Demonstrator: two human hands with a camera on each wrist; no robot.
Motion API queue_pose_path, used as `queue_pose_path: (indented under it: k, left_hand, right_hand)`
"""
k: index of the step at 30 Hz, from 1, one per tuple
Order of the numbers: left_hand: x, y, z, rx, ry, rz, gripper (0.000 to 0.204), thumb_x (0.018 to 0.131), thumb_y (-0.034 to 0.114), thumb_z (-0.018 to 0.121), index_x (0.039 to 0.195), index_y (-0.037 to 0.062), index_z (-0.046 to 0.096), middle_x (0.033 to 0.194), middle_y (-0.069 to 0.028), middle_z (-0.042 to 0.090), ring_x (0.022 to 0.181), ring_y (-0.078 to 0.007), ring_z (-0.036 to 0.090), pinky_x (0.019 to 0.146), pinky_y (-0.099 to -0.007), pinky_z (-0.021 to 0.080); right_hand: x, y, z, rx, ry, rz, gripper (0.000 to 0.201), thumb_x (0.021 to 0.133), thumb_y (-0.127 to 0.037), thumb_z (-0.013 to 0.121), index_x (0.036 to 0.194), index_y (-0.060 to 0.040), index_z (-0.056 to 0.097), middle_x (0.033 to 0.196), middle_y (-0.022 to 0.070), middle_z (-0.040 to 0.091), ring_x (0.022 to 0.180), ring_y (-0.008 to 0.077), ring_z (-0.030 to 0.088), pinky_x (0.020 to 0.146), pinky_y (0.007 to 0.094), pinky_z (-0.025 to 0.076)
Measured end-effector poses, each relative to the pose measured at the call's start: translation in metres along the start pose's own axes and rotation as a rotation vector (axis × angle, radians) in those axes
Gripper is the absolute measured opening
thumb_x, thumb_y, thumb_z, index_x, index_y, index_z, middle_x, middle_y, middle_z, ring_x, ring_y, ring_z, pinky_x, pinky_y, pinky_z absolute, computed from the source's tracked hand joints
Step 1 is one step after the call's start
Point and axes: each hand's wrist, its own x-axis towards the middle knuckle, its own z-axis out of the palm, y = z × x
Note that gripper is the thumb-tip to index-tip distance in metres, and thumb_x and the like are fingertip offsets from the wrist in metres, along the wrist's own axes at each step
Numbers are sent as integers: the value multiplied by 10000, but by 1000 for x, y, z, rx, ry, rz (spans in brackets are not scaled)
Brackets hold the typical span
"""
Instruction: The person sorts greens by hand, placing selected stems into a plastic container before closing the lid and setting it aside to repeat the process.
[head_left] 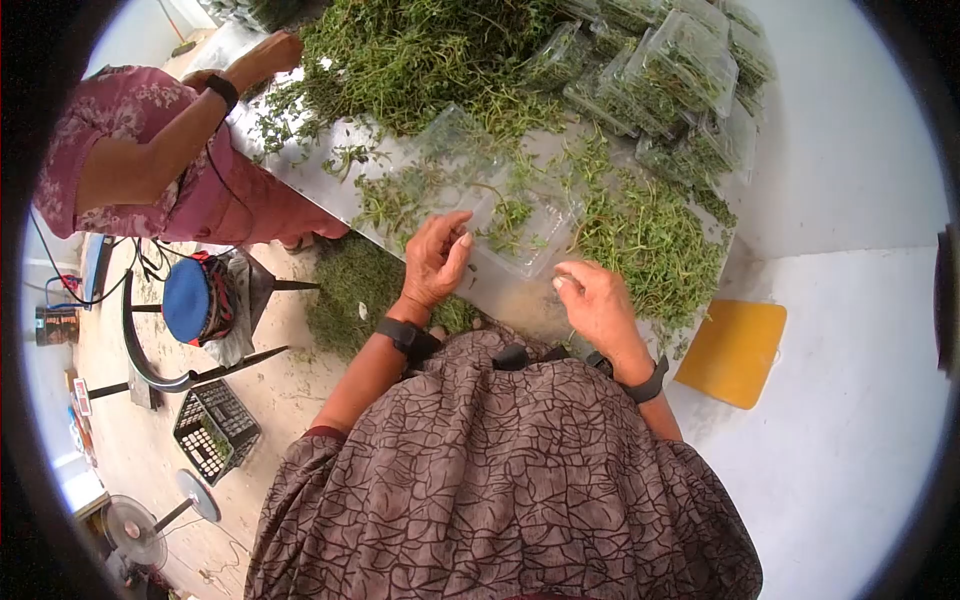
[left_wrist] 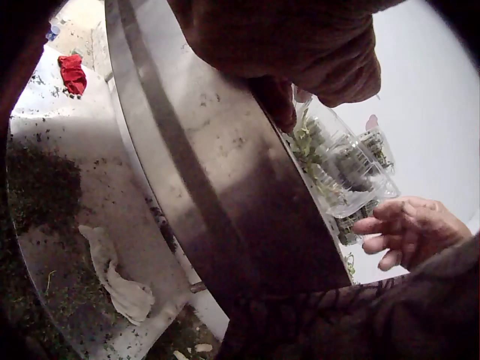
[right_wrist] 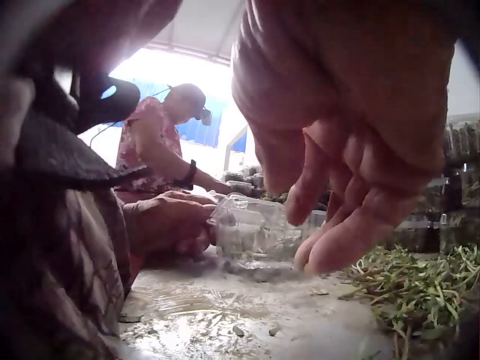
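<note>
An unlatched clear plastic container (head_left: 530, 235) lies on the table near its front edge, its lid raised on the far side, with some green sprigs (head_left: 510, 215) inside. The left hand (head_left: 436, 262) holds the container's left side by thumb and fingers; in the right wrist view this hand (right_wrist: 169, 221) is at the container's (right_wrist: 255, 229) end. Beside the near right corner, the right hand (head_left: 600, 310) hovers with fingers loosely bent, holding nothing. The left wrist view shows that right hand (left_wrist: 412, 229) apart from the container (left_wrist: 349, 169), its fingers spread.
Loose greens (head_left: 650, 240) cover the table's right side, and a large heap (head_left: 430, 60) lies at the back. Filled clear boxes (head_left: 680, 70) are stacked back right. Another person (head_left: 150, 150) stands at the left. A yellow stool (head_left: 735, 350) and black crate (head_left: 215, 430) are below.
</note>
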Motion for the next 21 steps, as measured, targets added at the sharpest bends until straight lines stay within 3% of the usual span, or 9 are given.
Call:
queue_pose_path:
  k: [5,7,14,21]
  left_hand:
    - [0,-5,1,3,3,12,276,845,155,621,1094,35,629,779,-80,556,657,-196,541,629,-310,459]
    - [0,-8,1,21,13,27,278,841,154,626,1092,35,633,785,-82,563,663,-194,549,631,-308,464]
    - [-1,1,0,24,5,-3,286,828,152,650,1084,25,647,844,-97,608,706,-185,595,644,-298,491]
    - [-7,5,-1,-3,-24,-54,276,813,111,665,1070,12,646,859,-95,622,726,-188,614,647,-294,496]
  right_hand:
    - [9,-8,2,-131,144,-201,239,819,-121,641,1027,-5,653,1047,175,656,963,344,613,820,422,482]
    - [17,-19,-1,-284,180,-378,286,786,-117,678,1054,-21,651,1104,155,634,1041,328,564,906,426,438]
    - [28,-33,-7,-466,174,-354,319,748,-107,709,1048,-15,651,1111,129,596,1037,298,526,987,451,373]
    - [32,-31,10,-399,104,-506,327,799,-147,687,1096,-21,638,1200,145,603,1152,314,501,1037,482,326]
